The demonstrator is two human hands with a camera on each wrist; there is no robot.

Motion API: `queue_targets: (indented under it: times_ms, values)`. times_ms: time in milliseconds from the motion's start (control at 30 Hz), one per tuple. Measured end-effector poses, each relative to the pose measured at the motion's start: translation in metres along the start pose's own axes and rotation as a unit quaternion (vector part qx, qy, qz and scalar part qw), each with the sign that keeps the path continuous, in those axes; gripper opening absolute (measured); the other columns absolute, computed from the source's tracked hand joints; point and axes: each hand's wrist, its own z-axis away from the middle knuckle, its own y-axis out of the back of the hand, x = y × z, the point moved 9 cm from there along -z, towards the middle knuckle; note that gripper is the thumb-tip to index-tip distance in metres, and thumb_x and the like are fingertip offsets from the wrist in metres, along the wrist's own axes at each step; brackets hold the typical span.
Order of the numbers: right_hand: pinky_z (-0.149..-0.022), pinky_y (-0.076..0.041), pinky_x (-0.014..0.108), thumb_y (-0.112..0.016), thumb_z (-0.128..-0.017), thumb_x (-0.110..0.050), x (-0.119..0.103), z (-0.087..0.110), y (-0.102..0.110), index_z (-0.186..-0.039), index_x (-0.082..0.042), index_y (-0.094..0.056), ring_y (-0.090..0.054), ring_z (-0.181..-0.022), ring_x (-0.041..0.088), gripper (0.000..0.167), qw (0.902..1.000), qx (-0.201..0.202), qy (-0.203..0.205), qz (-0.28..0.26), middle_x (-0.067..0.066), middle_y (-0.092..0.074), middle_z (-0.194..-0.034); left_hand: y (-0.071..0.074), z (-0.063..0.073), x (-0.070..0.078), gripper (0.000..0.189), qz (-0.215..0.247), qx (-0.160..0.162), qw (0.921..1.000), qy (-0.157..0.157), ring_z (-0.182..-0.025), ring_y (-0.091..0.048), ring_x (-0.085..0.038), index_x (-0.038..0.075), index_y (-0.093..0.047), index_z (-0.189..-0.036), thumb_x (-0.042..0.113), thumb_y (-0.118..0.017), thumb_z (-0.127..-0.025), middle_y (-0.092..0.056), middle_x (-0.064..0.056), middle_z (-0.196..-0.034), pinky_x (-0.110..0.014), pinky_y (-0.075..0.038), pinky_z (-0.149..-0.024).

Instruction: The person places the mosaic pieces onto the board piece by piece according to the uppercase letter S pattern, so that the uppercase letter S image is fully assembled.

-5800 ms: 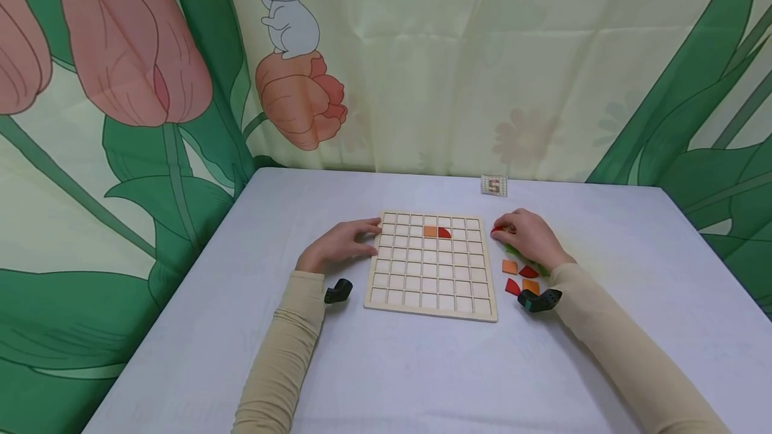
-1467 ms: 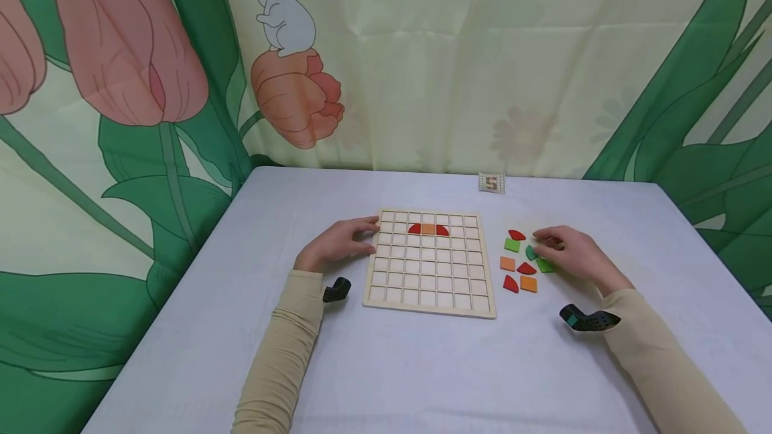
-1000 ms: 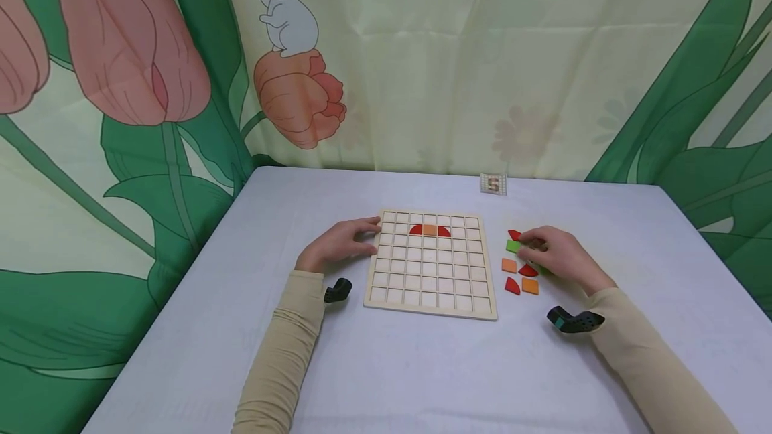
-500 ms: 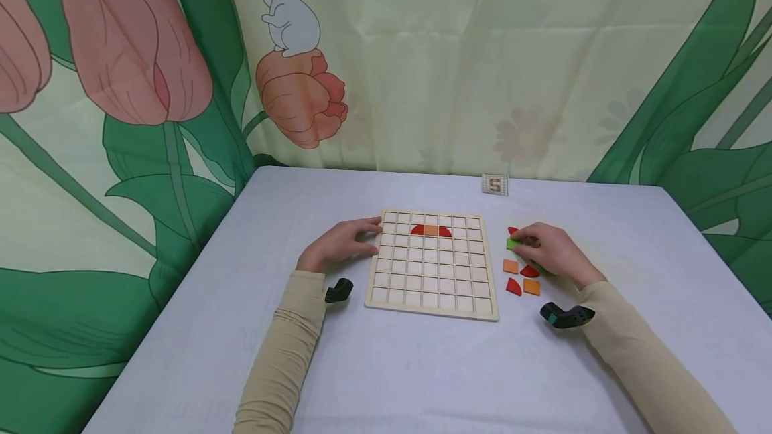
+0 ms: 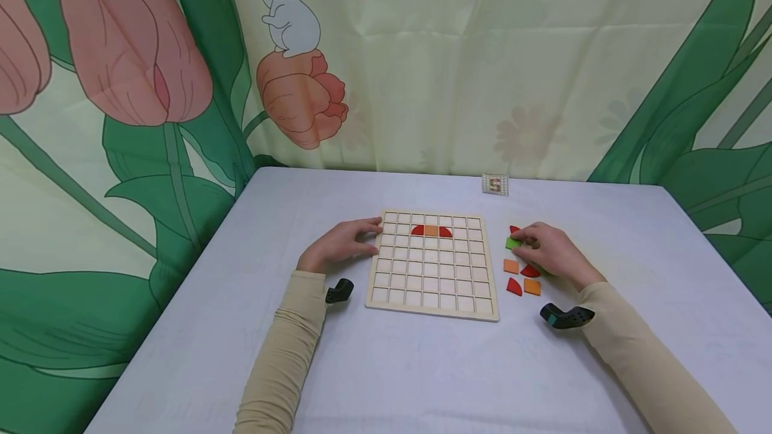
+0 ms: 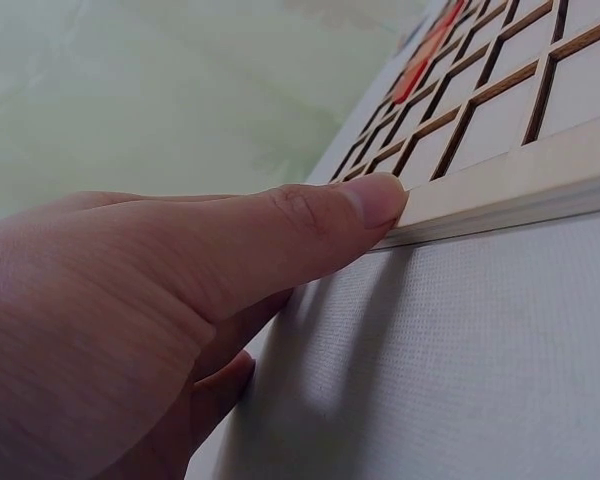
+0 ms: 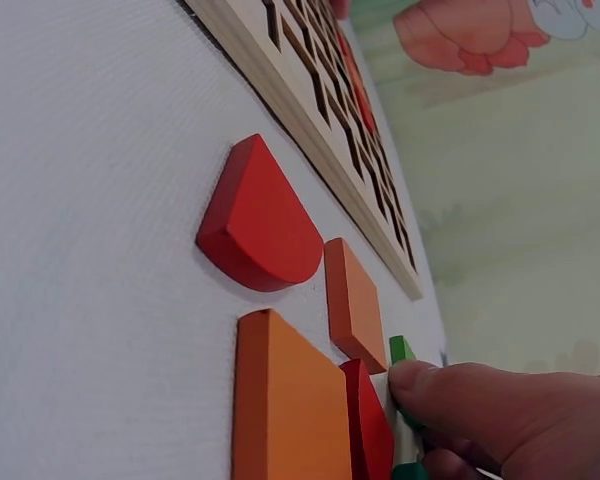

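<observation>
My left hand point(image 5: 340, 245) rests at the left edge of a pale wooden grid board point(image 5: 431, 313). In the left wrist view its thumb point(image 6: 380, 200) touches the board's rim. The board holds an orange square tile point(image 5: 431, 230) between two red quarter-round tiles point(image 5: 445, 232) in an upper row. Right of the board, my right hand point(image 5: 550, 250) pinches a green square tile point(image 5: 512, 243) low over the table. In the right wrist view the thumb covers part of that green tile point(image 7: 400, 349); the fingers beyond are partly hidden. A darker green piece point(image 7: 410, 470) shows just below.
Near my right hand lie orange squares point(image 5: 532, 286) and red rounded tiles point(image 5: 514, 286), with another red tile point(image 5: 514, 228) behind. A small printed card point(image 5: 494, 184) lies at the table's far edge. A patterned curtain point(image 5: 422, 86) hangs behind the white table point(image 5: 386, 380).
A second red tile now sits left of the orange one on the board. My right hand has moved left from beside the loose tiles to the green square. The left hand stays in place.
</observation>
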Motion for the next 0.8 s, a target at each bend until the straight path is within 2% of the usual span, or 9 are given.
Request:
queue_targets:
  times_ms: [267, 500, 800]
  values:
    - [-0.090, -0.049, 0.053, -0.070, -0.091, -0.015, -0.0019, 0.0004, 0.0020, -0.122, 0.004, -0.065, -0.053, -0.101, 0.037, 0.036, 0.9999, 0.009, 0.011, 0.006, 0.025, -0.058, -0.115, 0.0000, -0.0002, -0.0002, 0.056, 0.004, 0.000, 1.0000, -0.001, -0.145, -0.027, -0.018, 0.008, -0.056, -0.138, 0.025, -0.074, -0.088, -0.036, 0.003, -0.156, -0.038, -0.025, -0.117]
    - [-0.091, -0.049, 0.053, -0.069, -0.092, -0.016, -0.0011, 0.0005, -0.0014, -0.126, 0.004, -0.062, -0.053, -0.103, 0.036, 0.041, 1.0000, 0.001, 0.006, -0.002, 0.025, -0.058, -0.117, -0.0005, -0.0015, -0.0016, 0.055, 0.001, 0.000, 1.0000, -0.003, -0.145, -0.027, -0.018, 0.009, -0.057, -0.138, 0.025, -0.074, -0.089, -0.036, 0.003, -0.156, -0.038, -0.025, -0.117]
    - [-0.091, -0.049, 0.054, -0.069, -0.092, -0.016, -0.0006, 0.0007, -0.0024, -0.121, 0.002, -0.065, -0.053, -0.101, 0.036, 0.035, 0.9999, 0.013, 0.008, 0.002, 0.023, -0.058, -0.115, -0.0003, -0.0007, -0.0011, 0.055, 0.000, 0.003, 1.0000, -0.002, -0.145, -0.027, -0.018, 0.009, -0.057, -0.138, 0.025, -0.074, -0.088, -0.036, 0.004, -0.156, -0.038, -0.025, -0.117]
